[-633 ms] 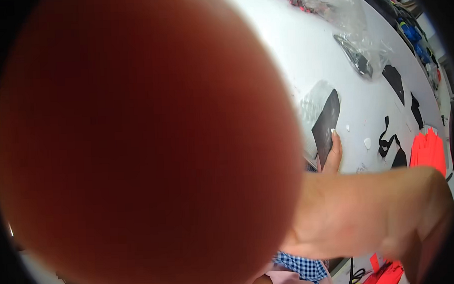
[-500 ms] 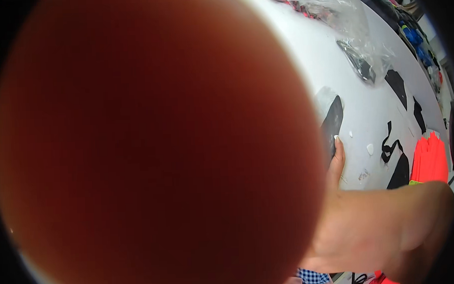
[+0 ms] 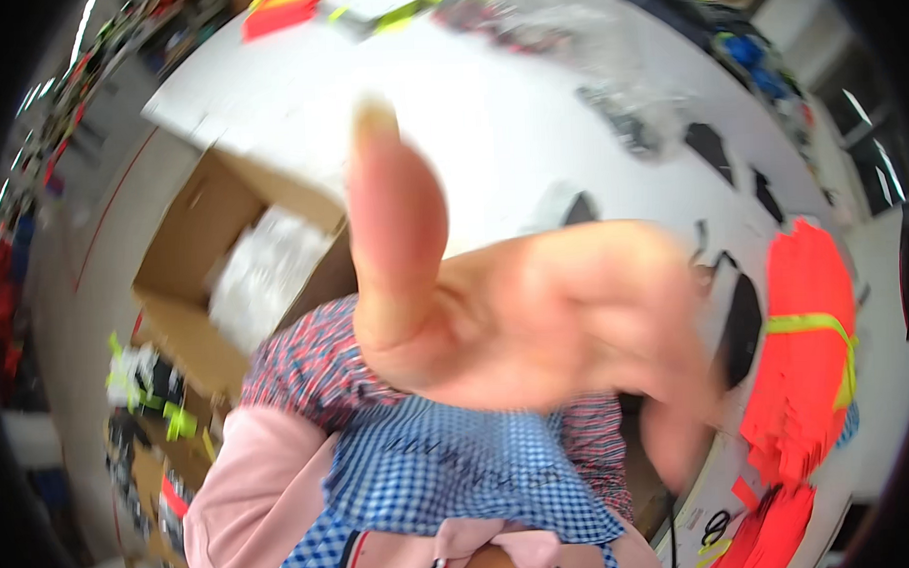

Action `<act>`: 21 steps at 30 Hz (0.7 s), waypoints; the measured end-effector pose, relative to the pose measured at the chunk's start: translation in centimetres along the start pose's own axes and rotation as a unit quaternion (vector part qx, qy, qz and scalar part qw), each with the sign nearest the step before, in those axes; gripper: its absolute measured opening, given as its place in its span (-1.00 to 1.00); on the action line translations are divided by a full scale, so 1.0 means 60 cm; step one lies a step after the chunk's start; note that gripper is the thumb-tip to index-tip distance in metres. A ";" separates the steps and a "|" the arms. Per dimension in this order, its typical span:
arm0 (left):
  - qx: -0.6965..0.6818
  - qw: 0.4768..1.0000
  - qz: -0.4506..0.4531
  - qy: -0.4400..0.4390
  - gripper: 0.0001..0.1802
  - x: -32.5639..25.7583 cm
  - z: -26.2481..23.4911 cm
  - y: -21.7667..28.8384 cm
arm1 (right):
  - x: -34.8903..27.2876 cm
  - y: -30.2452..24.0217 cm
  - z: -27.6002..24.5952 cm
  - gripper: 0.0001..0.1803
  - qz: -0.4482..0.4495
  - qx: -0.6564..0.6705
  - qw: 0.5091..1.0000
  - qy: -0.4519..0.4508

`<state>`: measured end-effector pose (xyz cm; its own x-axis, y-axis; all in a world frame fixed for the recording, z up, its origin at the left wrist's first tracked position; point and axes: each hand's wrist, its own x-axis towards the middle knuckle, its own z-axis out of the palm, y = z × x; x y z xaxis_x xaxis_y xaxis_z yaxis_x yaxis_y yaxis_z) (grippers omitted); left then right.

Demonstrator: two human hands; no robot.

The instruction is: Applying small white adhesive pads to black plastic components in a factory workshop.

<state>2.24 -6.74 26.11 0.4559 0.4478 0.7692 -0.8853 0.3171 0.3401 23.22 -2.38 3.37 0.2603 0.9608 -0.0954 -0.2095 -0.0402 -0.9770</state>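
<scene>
Close to the camera, my left hand [image 3: 536, 321] is raised with its palm toward me. Its thumb points up, apart from the loosely bent, motion-blurred fingers that reach to the right, and nothing shows in its grasp. Just beyond it, a dark flat piece [image 3: 578, 210] on the white table [image 3: 288, 100] is partly covered by the hand. My right hand is not visible; only a patterned right sleeve [image 3: 595, 449] shows below. To the right lies a black flat piece [image 3: 742, 319], beside a stack of bright orange fabric [image 3: 802, 352] tied with a yellow band.
An open cardboard box [image 3: 191, 323] with clear plastic [image 3: 269, 270] inside stands at the left, against the table. Farther back lie a clear plastic bag [image 3: 638, 97] and more black pieces [image 3: 710, 155]. Black-handled scissors [image 3: 716, 525] rest at the lower right.
A dark red blur that covered most of the picture is gone, and my left hand now shows farther from the lens. The thumb that lay on the dark piece is out of sight.
</scene>
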 end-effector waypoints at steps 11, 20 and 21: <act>0.747 0.606 -0.208 0.175 -0.34 -0.186 -0.207 -0.039 | 0.004 0.060 0.004 -0.86 0.014 0.083 0.996 -0.016; 0.804 0.529 -0.257 0.093 -0.22 -0.256 -0.265 -0.058 | 0.028 0.065 0.021 -0.89 -0.090 -0.058 0.994 -0.018; 0.802 0.532 -0.257 0.092 -0.22 -0.260 -0.268 -0.059 | 0.028 0.061 0.024 -0.86 -0.100 -0.104 0.989 -0.015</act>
<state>-0.26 -1.40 4.21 0.5466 0.7675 0.3350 0.4879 -0.6170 0.6175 21.55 -0.54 -0.11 0.2487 0.9627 0.1064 0.0430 0.0988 -0.9942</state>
